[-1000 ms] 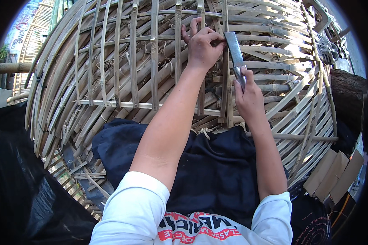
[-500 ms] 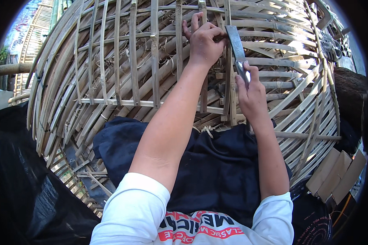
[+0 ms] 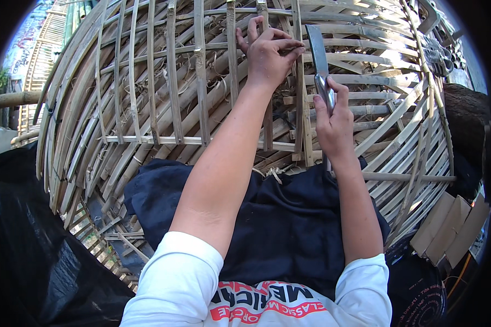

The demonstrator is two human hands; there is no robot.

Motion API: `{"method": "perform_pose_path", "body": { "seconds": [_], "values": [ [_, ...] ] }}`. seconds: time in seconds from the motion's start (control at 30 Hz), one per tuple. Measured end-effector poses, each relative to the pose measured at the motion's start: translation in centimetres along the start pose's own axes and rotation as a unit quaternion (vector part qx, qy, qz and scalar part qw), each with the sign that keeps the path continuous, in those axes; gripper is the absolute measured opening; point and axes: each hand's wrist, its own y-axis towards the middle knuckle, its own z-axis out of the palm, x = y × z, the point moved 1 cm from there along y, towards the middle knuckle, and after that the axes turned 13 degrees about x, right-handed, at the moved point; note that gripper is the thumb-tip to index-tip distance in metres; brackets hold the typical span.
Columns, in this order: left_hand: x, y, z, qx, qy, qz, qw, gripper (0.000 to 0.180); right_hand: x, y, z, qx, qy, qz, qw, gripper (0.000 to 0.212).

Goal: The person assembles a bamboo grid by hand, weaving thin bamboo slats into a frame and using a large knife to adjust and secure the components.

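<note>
A large round frame of bent bamboo strips (image 3: 147,109) stands in front of me, its slats crossing in a loose grid. My left hand (image 3: 267,52) reaches up and pinches an upright bamboo strip (image 3: 299,82) near the top of the frame. My right hand (image 3: 333,122) is closed around the handle of a flat-bladed knife (image 3: 317,52), whose blade points up just to the right of that strip. A dark blue cloth (image 3: 267,218) lies over my lap under both forearms.
Black plastic sheeting (image 3: 33,256) covers the lower left. Flat cardboard-coloured boards (image 3: 447,229) lean at the lower right. A dark log or stump (image 3: 466,117) sits at the right behind the frame. More bamboo frames (image 3: 35,60) stand at the far left.
My left hand has shifted slightly along the upright strip and its fingers now pinch it. The knife stays upright in my right hand, barely moved.
</note>
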Motion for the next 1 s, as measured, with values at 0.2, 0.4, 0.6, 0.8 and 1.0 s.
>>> {"method": "perform_pose_path", "body": {
  "seconds": [0.2, 0.4, 0.6, 0.8, 1.0],
  "values": [
    [-0.3, 0.0, 0.2, -0.003, -0.016, -0.019, 1.000, 0.012, -0.6, -0.2, 0.3, 0.007, -0.014, -0.004, 1.000, 0.034],
    [0.0, 0.0, 0.5, -0.005, 0.005, -0.024, 1.000, 0.012, -0.9, 0.1, -0.2, 0.064, -0.051, 0.035, 0.996, 0.030],
    [0.1, -0.2, 0.4, 0.011, -0.008, -0.029, 0.999, 0.010, 0.6, 0.0, -0.6, 0.053, -0.065, 0.025, 0.996, 0.030],
    [-0.1, -0.1, 0.3, 0.018, -0.018, -0.033, 0.999, 0.009, -0.7, 0.0, -0.2, 0.057, -0.112, 0.004, 0.992, 0.031],
    [0.5, 0.0, 0.6, 0.024, -0.011, -0.031, 0.999, 0.011, 0.0, 0.1, -0.8, 0.048, -0.084, 0.020, 0.995, 0.030]
  ]
}}
